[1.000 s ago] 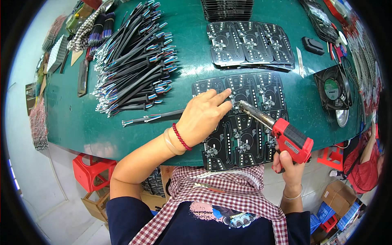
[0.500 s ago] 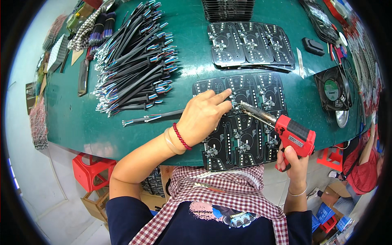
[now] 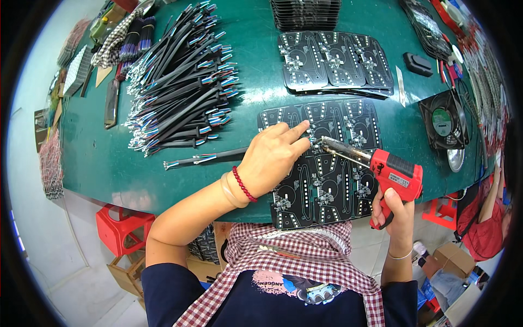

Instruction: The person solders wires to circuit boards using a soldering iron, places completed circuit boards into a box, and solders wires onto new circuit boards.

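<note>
Black circuit boards [image 3: 294, 177] lie in two joined rows at the table's near edge, dotted with white components. My left hand [image 3: 272, 155] bends over their upper left part, its fingers closed near the gun's tip. A black sleeved cable [image 3: 226, 154] with coloured wire ends runs from the left in under this hand; its far end is hidden by the fingers. My right hand [image 3: 393, 210] grips the handle of a red and black soldering gun [image 3: 400, 177], index finger by the trigger. The gun's metal tip points left and meets the boards beside my left fingertips.
A big heap of cables [image 3: 182, 87] covers the left of the green table [image 3: 109, 174]. Behind the boards sits a stack of similar boards [image 3: 335, 62], with a black rack [image 3: 305, 15] beyond. To the right stand a small fan [image 3: 444, 120] and a black block [image 3: 418, 64].
The soldering gun and my right hand have shifted very slightly right. My left hand has barely moved. At the lower right, a person in the background has changed position.
</note>
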A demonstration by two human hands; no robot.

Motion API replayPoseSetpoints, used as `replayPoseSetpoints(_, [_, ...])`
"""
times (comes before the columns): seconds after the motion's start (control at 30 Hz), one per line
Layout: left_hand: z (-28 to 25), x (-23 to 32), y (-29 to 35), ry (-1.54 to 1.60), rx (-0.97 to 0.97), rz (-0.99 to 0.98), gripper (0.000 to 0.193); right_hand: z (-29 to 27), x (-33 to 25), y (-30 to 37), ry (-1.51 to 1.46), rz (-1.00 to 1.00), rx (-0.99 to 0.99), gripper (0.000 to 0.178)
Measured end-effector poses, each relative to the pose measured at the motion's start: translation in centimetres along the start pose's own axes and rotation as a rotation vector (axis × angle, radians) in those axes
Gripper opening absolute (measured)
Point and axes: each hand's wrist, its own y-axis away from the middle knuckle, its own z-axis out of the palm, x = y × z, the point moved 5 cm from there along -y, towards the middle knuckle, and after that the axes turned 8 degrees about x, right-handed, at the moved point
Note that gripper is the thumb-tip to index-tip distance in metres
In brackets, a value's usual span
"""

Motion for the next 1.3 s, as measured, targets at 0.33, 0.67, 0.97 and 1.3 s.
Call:
replayPoseSetpoints(0.33, [0.0, 0.2, -0.1, -0.022, -0.025, 0.008, 0.024, -2.4, -1.4, -0.9, -0.124, -0.228, 0.122, 0.048])
replayPoseSetpoints(0.67, [-0.4, 2.4, 2.0, -0.145, -0.205, -0.045, 0.086, -3.8, -0.5, -5.0, -0.543, -0.082, -0.194, 0.04])
replayPoseSetpoints(0.97, [-3.6, 1.0, 5.7, -0.121, -0.114, -0.085, 0.073, -1.3, 1.8, -2.1, -0.607, -0.04, -0.221, 0.04])
replayPoseSetpoints(1.3, [-8.1, -10.1, 1.4, -0.422, 0.291, -0.223, 0.028, -2.4, 0.7, -1.8, -0.673, -0.112, -0.22, 0.04])
